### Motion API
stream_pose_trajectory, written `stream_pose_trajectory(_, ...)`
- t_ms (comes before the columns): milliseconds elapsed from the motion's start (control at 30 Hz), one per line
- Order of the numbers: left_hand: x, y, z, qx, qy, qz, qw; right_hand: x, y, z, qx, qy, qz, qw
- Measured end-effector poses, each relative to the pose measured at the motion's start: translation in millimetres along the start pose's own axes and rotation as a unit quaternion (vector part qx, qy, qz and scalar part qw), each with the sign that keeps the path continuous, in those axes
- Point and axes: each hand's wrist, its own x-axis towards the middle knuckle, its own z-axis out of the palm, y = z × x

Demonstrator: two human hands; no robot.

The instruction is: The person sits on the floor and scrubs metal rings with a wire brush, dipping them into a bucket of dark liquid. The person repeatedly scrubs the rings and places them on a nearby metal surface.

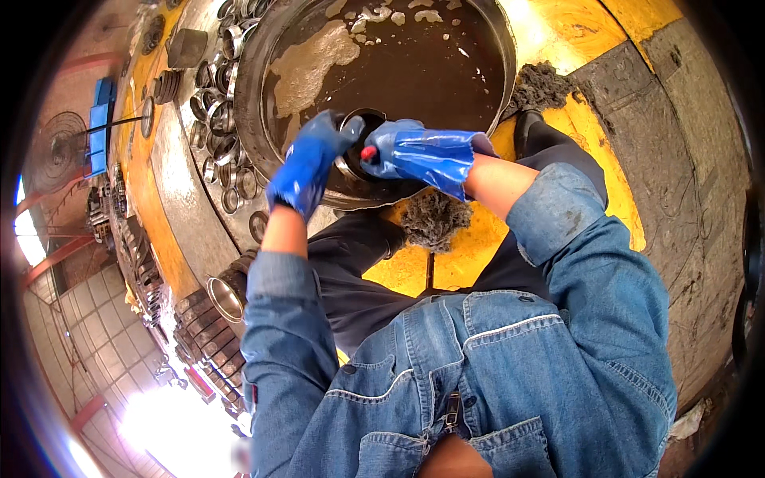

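Observation:
Both my hands wear blue rubber gloves and are over the near edge of a wide round tub (253, 103) of dark liquid. My left hand (323, 151) grips the left side of a dark metal ring (347, 169), tilted above the liquid. Against the ring's right side, my right hand (398, 151) is closed around a small tool with a red end (368, 153). The rest of that tool is hidden in the glove, so its kind cannot be made out.
Many metal rings (221, 119) crowd the surface left of the tub. Nearer me lies a larger ring (225, 299). Grey fibre wads sit at the tub's near side (434, 219) and right side (542, 86). My knees flank the near wad. A blue bin (100, 127) stands far left.

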Motion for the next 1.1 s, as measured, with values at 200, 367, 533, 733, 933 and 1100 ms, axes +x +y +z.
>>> stream_pose_trajectory(200,-62.4,-26.0,68.0,-0.175,0.260,-0.041,0.949,-41.3,-21.8,-59.9,0.490,-0.051,0.183,0.851)
stream_pose_trajectory(367,-44.1,-15.1,37.8,-0.198,0.140,0.013,0.970,-44.9,-14.9,-56.9,0.396,-0.012,0.145,0.907)
stream_pose_trajectory(533,28.2,-1.6,-16.4,0.045,-0.068,-0.046,0.996,-10.2,-6.5,-14.1,0.092,0.021,0.015,0.995)
stream_pose_trajectory(733,-12.0,33.8,-17.6,-0.013,-0.036,-0.035,0.999,-8.8,-7.9,-24.4,-0.136,-0.040,-0.046,0.989)
stream_pose_trajectory(933,-67.3,3.5,50.0,-0.098,0.237,-0.092,0.962,-24.8,-9.2,-40.5,0.336,-0.048,0.105,0.935)
stream_pose_trajectory(1100,-52.2,-5.9,36.5,-0.059,0.178,-0.083,0.979,-37.1,-10.6,-59.6,0.469,-0.083,0.183,0.860)
